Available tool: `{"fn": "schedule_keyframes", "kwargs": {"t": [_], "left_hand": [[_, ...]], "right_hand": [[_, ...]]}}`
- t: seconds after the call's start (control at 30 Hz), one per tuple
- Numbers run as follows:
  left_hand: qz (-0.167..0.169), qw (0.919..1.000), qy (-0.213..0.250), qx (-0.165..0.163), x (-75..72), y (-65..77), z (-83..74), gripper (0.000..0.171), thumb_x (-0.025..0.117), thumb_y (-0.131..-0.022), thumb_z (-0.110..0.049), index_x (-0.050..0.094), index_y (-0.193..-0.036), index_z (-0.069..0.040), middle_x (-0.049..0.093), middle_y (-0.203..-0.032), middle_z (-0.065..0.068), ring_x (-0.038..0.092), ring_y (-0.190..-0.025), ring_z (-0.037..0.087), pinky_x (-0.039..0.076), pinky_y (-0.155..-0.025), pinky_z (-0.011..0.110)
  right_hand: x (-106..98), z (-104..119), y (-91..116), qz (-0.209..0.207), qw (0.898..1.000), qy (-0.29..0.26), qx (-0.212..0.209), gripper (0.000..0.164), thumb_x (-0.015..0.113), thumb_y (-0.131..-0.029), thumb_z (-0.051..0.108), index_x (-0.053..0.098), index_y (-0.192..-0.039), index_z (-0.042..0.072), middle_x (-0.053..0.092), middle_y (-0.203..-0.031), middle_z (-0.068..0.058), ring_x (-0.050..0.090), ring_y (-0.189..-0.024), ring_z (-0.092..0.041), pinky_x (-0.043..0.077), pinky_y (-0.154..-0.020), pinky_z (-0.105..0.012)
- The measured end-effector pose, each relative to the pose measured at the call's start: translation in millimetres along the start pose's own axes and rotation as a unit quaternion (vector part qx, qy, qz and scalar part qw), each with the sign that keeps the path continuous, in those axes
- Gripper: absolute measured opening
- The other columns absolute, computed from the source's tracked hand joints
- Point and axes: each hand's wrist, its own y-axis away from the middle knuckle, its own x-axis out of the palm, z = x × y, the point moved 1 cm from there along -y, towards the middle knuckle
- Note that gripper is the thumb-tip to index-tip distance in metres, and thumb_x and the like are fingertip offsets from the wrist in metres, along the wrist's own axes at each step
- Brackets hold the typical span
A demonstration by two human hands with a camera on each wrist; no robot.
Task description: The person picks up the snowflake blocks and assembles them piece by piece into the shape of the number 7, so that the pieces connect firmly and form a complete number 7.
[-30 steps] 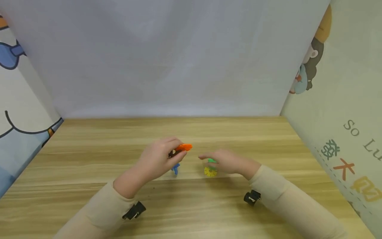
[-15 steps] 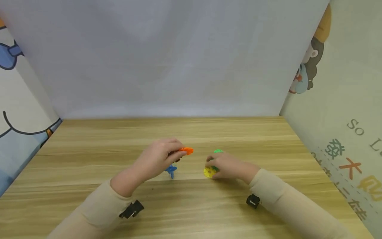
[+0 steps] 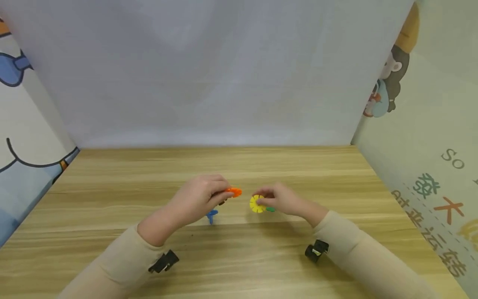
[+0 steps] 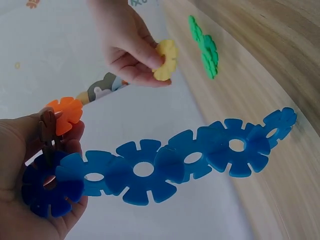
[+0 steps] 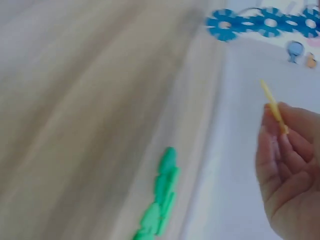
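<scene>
My left hand (image 3: 198, 197) holds a chain of slotted, flower-shaped interlocking discs. In the left wrist view the chain's blue discs (image 4: 125, 175) stretch rightward from the palm, slotted into one another. A brown disc (image 4: 48, 131) and an orange disc (image 4: 69, 116) sit at the end by the fingers. Between thumb and fingers, my right hand (image 3: 286, 201) pinches a single yellow disc (image 3: 254, 207), raised to the right of the orange one with a gap between them. Green discs (image 4: 210, 56), overlapping each other, lie on the table below the right hand, which partly hides them in the head view.
The wood-grain table (image 3: 239, 257) reaches back to a pale grey backdrop (image 3: 216, 83). A printed wall panel (image 3: 422, 137) with cartoon figures and lettering borders the right side, and another printed panel (image 3: 30, 116) the left. Black straps (image 3: 164, 261) circle both wrists.
My right hand has reached down to the discs on the table, picked up the yellow one and lifted it toward the left hand. The left hand keeps its hold, lowered slightly.
</scene>
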Motion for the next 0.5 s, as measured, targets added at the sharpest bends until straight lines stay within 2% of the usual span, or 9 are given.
{"fn": "schedule_keyframes", "kwargs": {"t": [0.13, 0.27, 0.37, 0.5], "left_hand": [[0.007, 0.9999, -0.012, 0.006, 0.2, -0.6, -1.9, 0.009, 0.065, -0.089, -0.017, 0.066, -0.081, -0.013, 0.052, -0.073, -0.01, 0.043, -0.06, 0.004, 0.04, -0.054, 0.019], [0.013, 0.9998, -0.009, 0.008, 1.0, -2.8, -3.8, 0.009, 0.065, -0.089, -0.017, 0.066, -0.081, -0.012, 0.051, -0.072, -0.011, 0.043, -0.059, 0.003, 0.04, -0.054, 0.019], [0.013, 0.9999, -0.005, 0.01, -0.1, -4.3, -5.6, 0.009, 0.065, -0.089, -0.016, 0.067, -0.081, -0.012, 0.052, -0.072, -0.01, 0.044, -0.059, 0.004, 0.041, -0.054, 0.019], [0.012, 0.9998, -0.007, 0.013, -2.5, -5.7, -6.4, 0.009, 0.065, -0.089, -0.016, 0.067, -0.082, -0.012, 0.052, -0.072, -0.01, 0.044, -0.06, 0.005, 0.041, -0.055, 0.019]], "right_hand": [[-8.2, 12.0, 3.3, -0.03, 0.993, -0.104, 0.053, 0.025, 0.057, -0.094, 0.021, 0.063, -0.107, 0.0, 0.066, -0.082, -0.004, 0.062, -0.07, -0.027, 0.053, -0.064, -0.043], [-11.5, 26.3, 5.5, -0.043, 0.981, -0.181, 0.052, 0.027, 0.055, -0.096, 0.023, 0.057, -0.106, -0.001, 0.064, -0.073, -0.008, 0.057, -0.058, -0.024, 0.05, -0.055, -0.032], [-12.6, 36.6, 8.0, -0.054, 0.974, -0.216, 0.043, 0.03, 0.054, -0.096, 0.025, 0.054, -0.109, -0.002, 0.061, -0.068, -0.008, 0.054, -0.054, -0.016, 0.046, -0.05, -0.024], [-13.4, 45.6, 11.2, -0.069, 0.971, -0.226, 0.04, 0.033, 0.054, -0.096, 0.026, 0.054, -0.111, -0.003, 0.058, -0.066, -0.006, 0.052, -0.053, -0.015, 0.047, -0.05, -0.025]]}}
